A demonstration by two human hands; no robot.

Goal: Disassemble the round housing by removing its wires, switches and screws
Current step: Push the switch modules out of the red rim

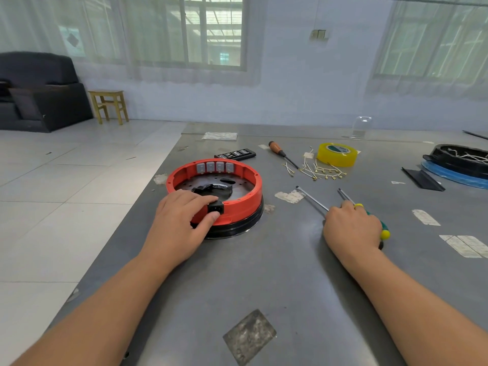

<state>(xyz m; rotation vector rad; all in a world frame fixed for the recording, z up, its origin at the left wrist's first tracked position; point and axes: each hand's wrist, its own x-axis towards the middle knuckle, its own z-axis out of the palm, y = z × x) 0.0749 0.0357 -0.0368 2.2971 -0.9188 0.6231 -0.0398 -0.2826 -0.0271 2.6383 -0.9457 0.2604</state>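
Our left hand steadies the red round housing at the counter's left edge, grip pinching its black socket. If that slips, the housing could slide off. Our right hand closes on the green-handled screwdrivers — two shafts, easy to fumble.

On the grey metal table, the left hand grips the near rim of the red round housing, fingers around a black socket. Four grey switches sit along its far wall. The right hand holds a green-and-yellow screwdriver. Loose wires lie beside a yellow tape roll.
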